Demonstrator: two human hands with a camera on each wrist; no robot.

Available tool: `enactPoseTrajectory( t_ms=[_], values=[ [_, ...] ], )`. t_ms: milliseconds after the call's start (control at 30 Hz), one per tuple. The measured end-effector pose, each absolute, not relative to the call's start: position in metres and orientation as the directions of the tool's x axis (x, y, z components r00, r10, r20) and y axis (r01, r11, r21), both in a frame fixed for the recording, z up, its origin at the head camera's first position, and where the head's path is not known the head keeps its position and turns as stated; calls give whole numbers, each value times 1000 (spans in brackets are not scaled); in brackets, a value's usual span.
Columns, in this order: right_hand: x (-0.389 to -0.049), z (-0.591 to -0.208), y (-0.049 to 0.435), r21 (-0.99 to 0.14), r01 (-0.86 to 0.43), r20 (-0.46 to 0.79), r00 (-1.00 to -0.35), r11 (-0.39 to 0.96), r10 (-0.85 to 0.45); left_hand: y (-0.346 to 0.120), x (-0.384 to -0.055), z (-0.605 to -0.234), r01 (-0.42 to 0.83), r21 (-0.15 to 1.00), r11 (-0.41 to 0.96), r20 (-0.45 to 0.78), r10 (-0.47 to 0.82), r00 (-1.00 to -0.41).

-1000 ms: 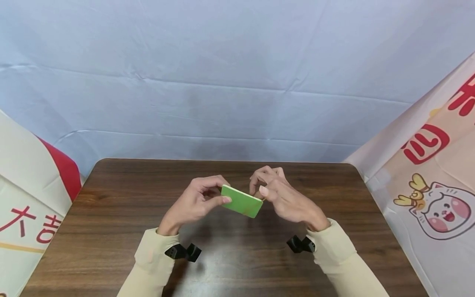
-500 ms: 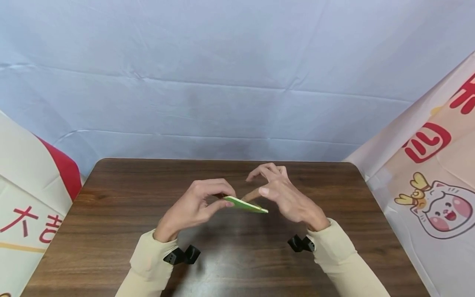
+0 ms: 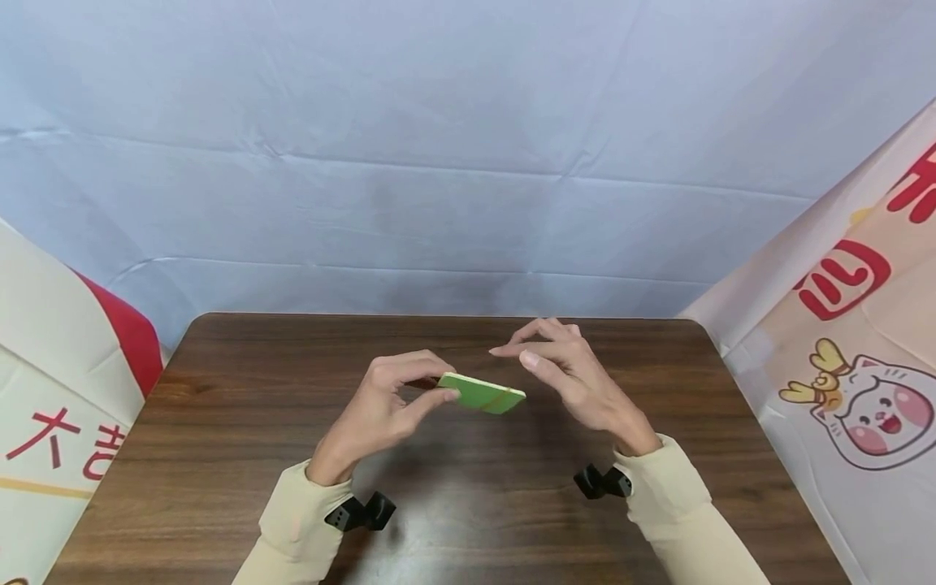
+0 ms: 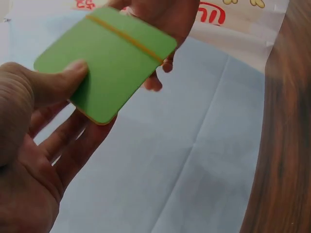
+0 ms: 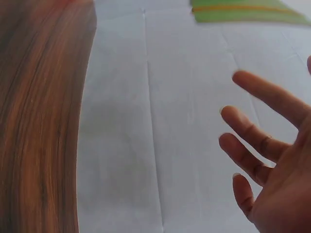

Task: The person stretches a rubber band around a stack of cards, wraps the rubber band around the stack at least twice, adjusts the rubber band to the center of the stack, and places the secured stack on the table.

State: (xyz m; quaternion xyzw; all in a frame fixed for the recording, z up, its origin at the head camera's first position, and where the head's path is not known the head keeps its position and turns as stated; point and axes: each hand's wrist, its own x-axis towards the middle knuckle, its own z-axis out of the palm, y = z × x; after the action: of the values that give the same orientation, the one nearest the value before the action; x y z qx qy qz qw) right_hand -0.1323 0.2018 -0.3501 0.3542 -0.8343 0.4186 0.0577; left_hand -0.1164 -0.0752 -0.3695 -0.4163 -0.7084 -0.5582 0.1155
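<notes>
My left hand [image 3: 386, 402] pinches a thin green card-like pack [image 3: 471, 392] with rounded corners and a pale edge. The thumb [image 4: 75, 73] lies flat on its green face, with the other fingers behind it. An orange-yellow rubber band [image 4: 127, 39] runs across the pack near the end away from that hand. Held up over the table, the pack tilts slightly in the head view. Just right of it, my right hand [image 3: 574, 375] is apart from the pack. Its fingers [image 5: 248, 126] are spread and loosely bent, with nothing between them.
Below the hands is a dark brown wooden table [image 3: 241, 406] with rounded far corners. A pale blue-grey cloth [image 3: 439, 162] hangs behind it. Printed banners stand at the left [image 3: 51, 349] and right [image 3: 855, 349] sides. Each wrist carries a small black camera [image 3: 361, 512].
The pack tipped nearly edge-on, then turned its green face partly back. My right hand, first at the pack's right end, has drawn off to the right; the rubber band now shows across the face.
</notes>
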Motion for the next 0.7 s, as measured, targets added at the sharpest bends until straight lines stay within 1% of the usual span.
enactPoseTrajectory(
  t_ms=[100,200,367,500,700],
  values=[
    [-128,-350,201,-730,-592,394,-773,341,-497,-74,-116,-375,690,721,64,611,412,-676],
    [-124,-350,198,-781,-557,396,-791,281,-467,-71,-115,-380,652,753,90,584,367,-724],
    [-117,-351,192,-844,-491,378,-830,217,-411,-66,-113,-387,554,828,85,503,321,-802],
    [-114,-355,186,-891,-417,332,-868,179,-368,-64,-112,-389,477,877,55,439,313,-842],
    [-116,-363,180,-892,-393,322,-898,221,-299,-62,-111,-391,391,918,73,350,317,-881]
  ],
)
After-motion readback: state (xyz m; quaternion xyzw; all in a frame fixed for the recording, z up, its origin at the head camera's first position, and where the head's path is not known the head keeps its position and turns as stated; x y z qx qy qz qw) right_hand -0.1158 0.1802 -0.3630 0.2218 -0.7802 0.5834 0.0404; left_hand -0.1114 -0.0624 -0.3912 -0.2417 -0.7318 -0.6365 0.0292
